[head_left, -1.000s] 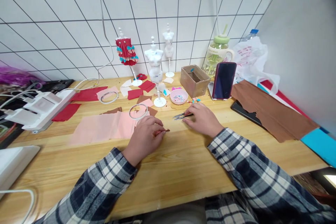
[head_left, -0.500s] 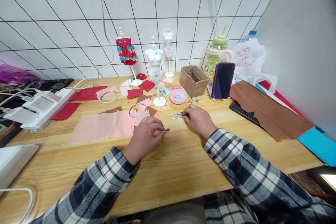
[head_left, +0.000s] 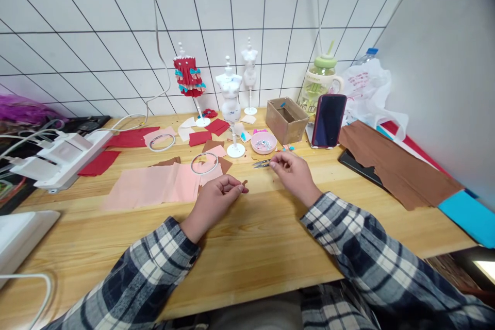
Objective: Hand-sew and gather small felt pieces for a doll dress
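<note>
Between the thumb and fingers of my left hand [head_left: 216, 198] is a small strip of brown fabric [head_left: 245, 183], its end poking up past the fingertips. My right hand [head_left: 294, 174] is closed in a pinch at the handle end of small thread snips [head_left: 261, 164], whose metal blades point left; the rest of the handle is hidden by the fingers. Left of my left hand lies a pale pink cloth [head_left: 150, 185], with a metal ring [head_left: 204, 163] over pink and brown scraps. Beyond the hands stands a bare white mini dress form [head_left: 231, 98].
A pink bowl [head_left: 263, 143] of small bits and a cardboard box [head_left: 286, 119] stand behind the right hand. A phone [head_left: 328, 121] leans upright near a green-lidded jug [head_left: 320, 80]. Brown cloth [head_left: 398, 165] lies right, a power strip [head_left: 69, 157] left. Another form wears a red ruffled dress [head_left: 188, 76].
My right hand has risen slightly, and the snips sit a little farther from me. My left fingers have turned, so the brown strip now points up. The view has shifted slightly.
</note>
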Demonstrator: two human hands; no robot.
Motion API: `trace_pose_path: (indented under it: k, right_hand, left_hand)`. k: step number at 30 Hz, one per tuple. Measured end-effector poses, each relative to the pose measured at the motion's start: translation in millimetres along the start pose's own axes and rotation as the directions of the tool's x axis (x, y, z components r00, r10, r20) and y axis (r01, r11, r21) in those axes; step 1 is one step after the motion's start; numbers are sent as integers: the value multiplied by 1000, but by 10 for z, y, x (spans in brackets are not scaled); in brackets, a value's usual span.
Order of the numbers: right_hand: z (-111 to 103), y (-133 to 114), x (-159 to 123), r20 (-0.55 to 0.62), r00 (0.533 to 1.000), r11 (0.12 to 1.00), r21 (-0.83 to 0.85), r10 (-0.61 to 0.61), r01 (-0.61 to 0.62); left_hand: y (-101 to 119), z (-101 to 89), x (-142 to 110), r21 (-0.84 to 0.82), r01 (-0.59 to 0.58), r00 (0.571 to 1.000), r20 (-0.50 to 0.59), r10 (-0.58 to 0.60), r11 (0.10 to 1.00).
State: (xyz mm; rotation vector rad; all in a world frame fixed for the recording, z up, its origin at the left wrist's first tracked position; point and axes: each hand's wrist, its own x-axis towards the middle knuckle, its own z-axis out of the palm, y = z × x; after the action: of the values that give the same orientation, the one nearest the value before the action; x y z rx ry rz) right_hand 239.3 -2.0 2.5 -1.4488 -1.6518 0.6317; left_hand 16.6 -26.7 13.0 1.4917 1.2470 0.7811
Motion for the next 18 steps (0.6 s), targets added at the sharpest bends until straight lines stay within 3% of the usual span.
trace_pose_path:
  k: [1,3,6,10,18]
  right_hand:
    - [35,-73,-56,89,995,986,153,50,-63]
    - [124,-209,-170,336,939,907,368,74,-204]
    - [243,-338,-291,464,878,751,535,122,-387]
    - [311,-380,-333,461,865,668,582,199,-464]
    - [370,-330,-332,465,857,720,516,220,-465]
  left_hand:
    - [0,-2,6,-5,10,1000,-14,-10,1000]
    - [2,-4,15,-4,22,999,-40,-22,1000]
    - [-1,1,22,-11,11,997,-73,-11,1000]
    - [-8,29,22,33,-20,994,-108,23,999]
    - [-23,77,0,158,-152,980,-106,169,976]
